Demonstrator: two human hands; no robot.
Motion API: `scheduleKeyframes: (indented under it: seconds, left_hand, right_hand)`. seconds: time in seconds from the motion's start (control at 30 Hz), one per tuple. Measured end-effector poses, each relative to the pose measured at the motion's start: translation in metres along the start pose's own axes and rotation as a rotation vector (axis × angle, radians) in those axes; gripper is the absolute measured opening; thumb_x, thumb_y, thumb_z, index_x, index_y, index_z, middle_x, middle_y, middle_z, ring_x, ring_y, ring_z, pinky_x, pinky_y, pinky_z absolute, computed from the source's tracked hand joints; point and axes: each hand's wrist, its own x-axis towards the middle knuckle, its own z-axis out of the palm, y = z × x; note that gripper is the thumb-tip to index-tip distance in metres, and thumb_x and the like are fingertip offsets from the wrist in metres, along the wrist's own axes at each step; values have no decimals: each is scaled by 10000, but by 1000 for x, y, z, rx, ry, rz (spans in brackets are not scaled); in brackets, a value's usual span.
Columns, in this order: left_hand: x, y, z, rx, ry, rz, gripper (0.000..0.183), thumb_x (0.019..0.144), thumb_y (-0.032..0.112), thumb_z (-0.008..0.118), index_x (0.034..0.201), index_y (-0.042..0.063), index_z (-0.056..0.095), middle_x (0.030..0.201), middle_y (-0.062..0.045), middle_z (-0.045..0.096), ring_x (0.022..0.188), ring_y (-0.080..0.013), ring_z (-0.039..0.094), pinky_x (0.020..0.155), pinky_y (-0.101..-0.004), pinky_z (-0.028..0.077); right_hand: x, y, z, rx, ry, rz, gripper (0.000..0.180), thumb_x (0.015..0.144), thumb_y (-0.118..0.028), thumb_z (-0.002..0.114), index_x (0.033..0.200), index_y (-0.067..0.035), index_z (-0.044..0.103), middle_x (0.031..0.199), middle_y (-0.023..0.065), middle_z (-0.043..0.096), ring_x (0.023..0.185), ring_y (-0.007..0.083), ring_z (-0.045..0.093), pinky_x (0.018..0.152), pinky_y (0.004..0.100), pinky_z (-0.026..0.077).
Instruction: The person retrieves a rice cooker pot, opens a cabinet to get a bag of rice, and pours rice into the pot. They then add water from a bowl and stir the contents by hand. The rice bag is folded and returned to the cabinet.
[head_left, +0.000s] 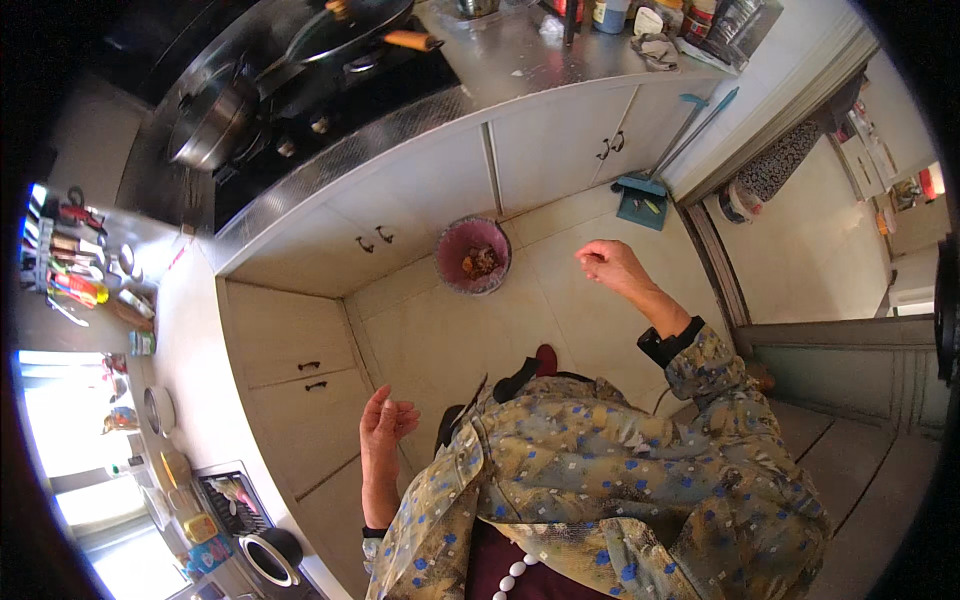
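Note:
My left hand (386, 424) hangs in front of the white drawer fronts at the lower left, palm partly turned up, fingers apart, holding nothing. Above the tiled floor is my right hand (607, 264), its fingers curled inward; no object shows in it, though the inside of the fingers is partly hidden. Between the hands and farther forward, a pink waste bucket (451, 259) with food scraps at its bottom stands by the base cabinets. A teal dustpan (643, 210) and a broom (679, 142) lean in the corner beyond my right hand.
A gas stove (330, 127) carries a steel pot (214, 127) and a wok (345, 30). Jars and a cloth (656, 52) lie on the steel counter (495, 71). Utensils and a sink line the left worktop (191, 330). A doorway with a floor track (720, 262) is at right.

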Motion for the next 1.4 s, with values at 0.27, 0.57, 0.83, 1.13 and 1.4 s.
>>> scheduleKeyframes:
  seconds: [0.27, 0.57, 0.83, 1.13, 1.4]
  left_hand:
    - [51, 34, 82, 209, -83, -86, 403, 887, 220, 498, 1223, 20, 402, 860, -82, 613, 738, -157, 604, 652, -281, 485]
    - [168, 38, 165, 175, -237, -34, 406, 883, 179, 487, 1230, -2, 382, 853, -88, 601, 717, -156, 596, 625, -275, 475]
    - [179, -4, 245, 193, -59, -145, 394, 883, 167, 481, 1228, 4, 384, 845, -100, 598, 713, -162, 595, 627, -281, 485]
    - [110, -75, 375, -4, 95, -308, 419, 882, 186, 481, 1238, -5, 369, 860, -111, 605, 728, -175, 604, 652, -283, 497]
    - [53, -146, 383, -119, 410, -307, 454, 875, 245, 521, 1229, -1, 380, 872, -87, 607, 751, -171, 596, 667, -281, 483]
  right_hand:
    - [69, 39, -61, 253, 10, 34, 165, 795, -117, 526, 896, -9, 598, 686, 22, 575, 580, 93, 535, 521, 238, 448]
    - [97, 63, -150, 146, 96, 210, 161, 799, -115, 535, 911, -18, 598, 727, 39, 584, 610, 106, 561, 511, 237, 450]
    - [186, 145, -225, 189, -72, 249, 151, 777, -121, 552, 888, -34, 605, 690, 51, 593, 559, 117, 573, 453, 250, 456]
    - [312, 219, -282, 42, -252, 440, 172, 775, -180, 537, 890, -68, 600, 664, 45, 583, 507, 136, 553, 422, 278, 460]
    - [360, 256, -274, 39, -167, 423, 188, 763, -148, 556, 941, -88, 562, 660, 37, 544, 519, 155, 543, 430, 305, 456]
